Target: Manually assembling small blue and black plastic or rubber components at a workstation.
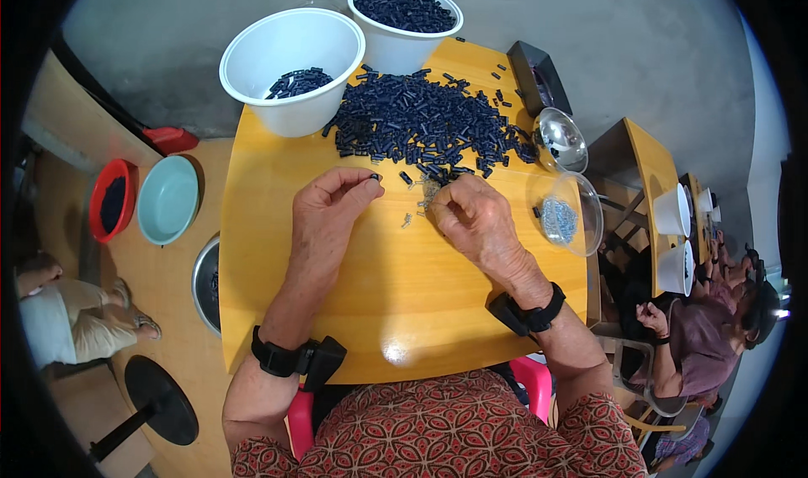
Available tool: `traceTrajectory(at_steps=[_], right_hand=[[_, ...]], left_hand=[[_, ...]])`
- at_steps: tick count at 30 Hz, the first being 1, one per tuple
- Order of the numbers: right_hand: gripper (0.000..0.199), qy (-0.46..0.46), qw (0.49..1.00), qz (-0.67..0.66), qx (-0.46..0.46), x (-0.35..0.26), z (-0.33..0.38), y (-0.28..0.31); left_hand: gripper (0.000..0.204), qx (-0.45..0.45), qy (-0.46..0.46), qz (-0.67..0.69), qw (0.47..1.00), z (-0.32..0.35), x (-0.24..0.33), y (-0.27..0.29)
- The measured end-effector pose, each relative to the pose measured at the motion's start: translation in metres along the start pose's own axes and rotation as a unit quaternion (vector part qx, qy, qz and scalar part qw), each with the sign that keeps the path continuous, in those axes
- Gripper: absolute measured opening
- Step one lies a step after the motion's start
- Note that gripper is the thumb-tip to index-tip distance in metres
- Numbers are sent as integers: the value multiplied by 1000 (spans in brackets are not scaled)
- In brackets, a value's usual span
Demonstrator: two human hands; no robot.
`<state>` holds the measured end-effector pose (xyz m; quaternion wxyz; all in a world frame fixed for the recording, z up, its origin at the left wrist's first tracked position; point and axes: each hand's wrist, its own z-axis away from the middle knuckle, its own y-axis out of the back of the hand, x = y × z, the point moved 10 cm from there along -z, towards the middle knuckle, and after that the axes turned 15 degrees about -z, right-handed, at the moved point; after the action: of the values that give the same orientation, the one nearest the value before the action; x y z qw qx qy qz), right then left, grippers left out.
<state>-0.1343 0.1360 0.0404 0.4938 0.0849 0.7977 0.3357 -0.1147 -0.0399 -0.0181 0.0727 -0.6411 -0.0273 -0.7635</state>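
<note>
Between the thumb and forefinger of my left hand [330,213] is a small black plastic piece [374,176], only its end showing. My right hand [481,219] bends down to the table with its fingers drawn together. It touches or hovers at a little heap of tiny clear and silvery parts [429,190]; what its fingertips hold, if anything, is hidden. A few more tiny clear parts [407,220] lie between my hands. Just beyond them spreads a large pile of short black tube-like pieces [412,116].
On the yellow wooden table [370,310], a white tub [290,36] holds some black pieces; a fuller white tub [387,49] stands behind. At the right are a metal bowl [562,133], a clear bowl [589,217] of tiny bluish parts, and a black tray [539,78]. People sit nearby.
</note>
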Motion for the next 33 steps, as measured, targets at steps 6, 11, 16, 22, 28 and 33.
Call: traceTrajectory(at_steps=[6, 11, 16, 22, 28, 33], right_hand=[[4, -83, 993, -62, 48, 21, -6, 30], [5, -80, 992, -44, 91, 21, -25, 59], [9, -31, 999, 28, 35, 16, -43, 34], [10, -40, 995, 91, 17, 29, -53, 24], [7, -80, 996, 15, 24, 36, -61, 27], [8, -65, 998, -10, -5, 28, -69, 2]], left_hand=[[12, 7, 2, 38, 999, -2, -4, 1], [12, 7, 0, 45, 999, -3, -6, 2], [12, 6, -1, 44, 999, -4, -6, 1], [13, 15, 15, 17, 1000, -4, -10, 4], [14, 5, 1, 33, 999, -5, -10, 3], [15, 21, 6, 17, 1000, -6, -5, 7]])
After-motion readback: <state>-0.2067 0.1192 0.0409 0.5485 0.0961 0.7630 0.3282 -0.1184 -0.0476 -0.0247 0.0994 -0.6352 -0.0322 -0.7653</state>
